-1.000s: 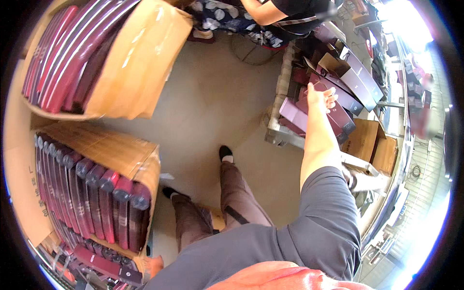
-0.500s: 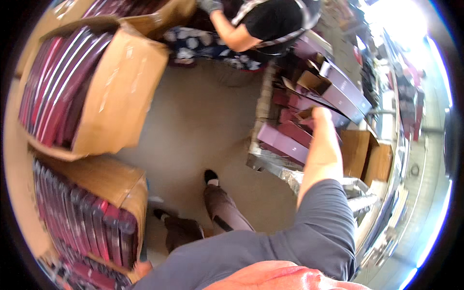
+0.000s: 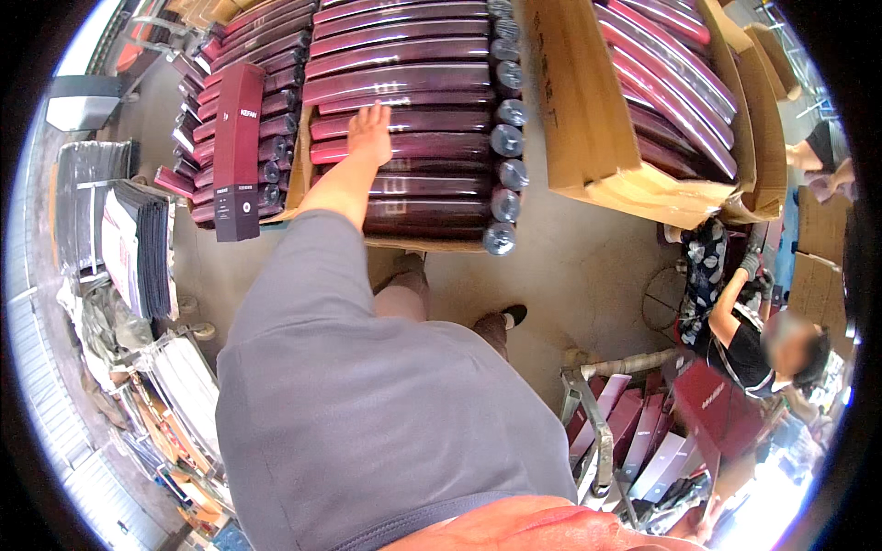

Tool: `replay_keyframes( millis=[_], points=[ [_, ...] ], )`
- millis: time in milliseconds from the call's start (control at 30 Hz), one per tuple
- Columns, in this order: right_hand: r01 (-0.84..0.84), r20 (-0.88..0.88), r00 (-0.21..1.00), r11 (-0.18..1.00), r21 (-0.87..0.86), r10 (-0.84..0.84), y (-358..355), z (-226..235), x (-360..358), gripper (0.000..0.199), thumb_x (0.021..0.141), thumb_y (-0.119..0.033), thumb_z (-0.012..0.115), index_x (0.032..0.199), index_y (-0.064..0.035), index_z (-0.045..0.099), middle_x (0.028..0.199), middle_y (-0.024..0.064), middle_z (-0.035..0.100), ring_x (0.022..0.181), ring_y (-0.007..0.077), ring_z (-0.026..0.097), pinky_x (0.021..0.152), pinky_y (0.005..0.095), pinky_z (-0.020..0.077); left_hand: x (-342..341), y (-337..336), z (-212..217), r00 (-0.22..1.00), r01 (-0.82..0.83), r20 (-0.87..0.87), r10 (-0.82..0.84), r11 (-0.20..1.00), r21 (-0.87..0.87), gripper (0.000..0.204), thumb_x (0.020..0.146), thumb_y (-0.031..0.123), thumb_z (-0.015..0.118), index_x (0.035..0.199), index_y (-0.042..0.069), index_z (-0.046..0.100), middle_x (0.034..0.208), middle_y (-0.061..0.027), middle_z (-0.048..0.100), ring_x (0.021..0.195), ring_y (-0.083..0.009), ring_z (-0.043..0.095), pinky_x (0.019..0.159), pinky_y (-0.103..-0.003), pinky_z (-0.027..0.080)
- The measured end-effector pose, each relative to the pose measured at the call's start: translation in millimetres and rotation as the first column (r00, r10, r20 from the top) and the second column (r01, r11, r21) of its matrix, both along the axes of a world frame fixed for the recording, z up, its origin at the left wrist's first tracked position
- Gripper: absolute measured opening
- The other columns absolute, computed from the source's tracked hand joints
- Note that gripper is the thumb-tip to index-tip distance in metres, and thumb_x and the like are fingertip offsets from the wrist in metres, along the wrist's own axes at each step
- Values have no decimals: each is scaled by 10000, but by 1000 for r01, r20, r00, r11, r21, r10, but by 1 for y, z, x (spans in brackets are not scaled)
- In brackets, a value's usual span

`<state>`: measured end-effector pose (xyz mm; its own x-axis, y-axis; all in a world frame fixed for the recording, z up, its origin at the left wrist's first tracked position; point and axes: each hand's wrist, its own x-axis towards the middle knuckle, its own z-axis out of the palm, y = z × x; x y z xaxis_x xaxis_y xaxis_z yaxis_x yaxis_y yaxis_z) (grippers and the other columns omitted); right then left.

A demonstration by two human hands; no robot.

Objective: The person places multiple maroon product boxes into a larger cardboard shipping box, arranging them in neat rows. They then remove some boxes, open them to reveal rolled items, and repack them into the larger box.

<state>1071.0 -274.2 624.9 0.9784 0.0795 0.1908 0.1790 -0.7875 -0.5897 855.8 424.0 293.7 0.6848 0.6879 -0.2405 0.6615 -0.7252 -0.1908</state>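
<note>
My left hand (image 3: 370, 135) lies with fingers stretched out on a stack of shiny, plastic-wrapped maroon packs (image 3: 413, 92) in an open cardboard box straight ahead. At the lower right, my right hand (image 3: 732, 477) is blurred against a glossy maroon carton (image 3: 718, 401), which it appears to hold tilted above a cart. Its fingers are hard to make out. Upright on more wrapped packs, left of my left hand, stands a slim maroon and dark carton (image 3: 239, 147).
Another cardboard box (image 3: 588, 110) with wrapped packs stands ahead to the right. A metal-framed cart (image 3: 599, 432) holds several maroon and lilac cartons. A co-worker in gloves (image 3: 749, 344) sits or bends at the right. Stacked dark sheets (image 3: 147, 253) stand at the left.
My view has swung left toward the boxes of packs. My right hand, before among the cart's cartons, has come up with a maroon carton. My left hand now rests on the packs.
</note>
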Motion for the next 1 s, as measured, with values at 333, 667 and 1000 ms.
replay_keyframes(
  millis=[333, 667, 1000],
  points=[
    [-346, -173, 864, 807, 480, 473, 389, 77, -93, 724, 720, -229, 550, 1360, 75, 402, 1340, 303, 483, 1262, 393, 490, 1097, 449, 330, 80, 134, -70, 982, 71, 181, -47, 989, -127, 641, 869, 171, 562, 1462, 91, 331, 1499, -71, 361, 1416, -287, 302, 1134, -492, 277],
    [8, -479, 595, 592, 806, 645, 479, 50, -133, 936, 627, -193, 589, 1440, 155, 282, 1407, 357, 408, 1324, 406, 438, 1164, 447, 264, 52, 154, -18, 992, 49, 128, -4, 934, -354, 674, 687, 243, 739, 1317, 170, 509, 1354, -75, 529, 1243, -256, 524, 1029, -503, 395],
    [39, -327, 200, 326, 945, 924, 497, 36, -147, 805, 727, -29, 471, 1495, 68, 249, 1478, 252, 393, 1370, 319, 406, 1140, 378, 290, -76, 187, 363, 313, 389, 841, 441, 748, -538, 364, 730, 99, 785, 1042, -17, 640, 836, -90, 681, 655, -173, 647, 564, -323, 534]
  ],
)
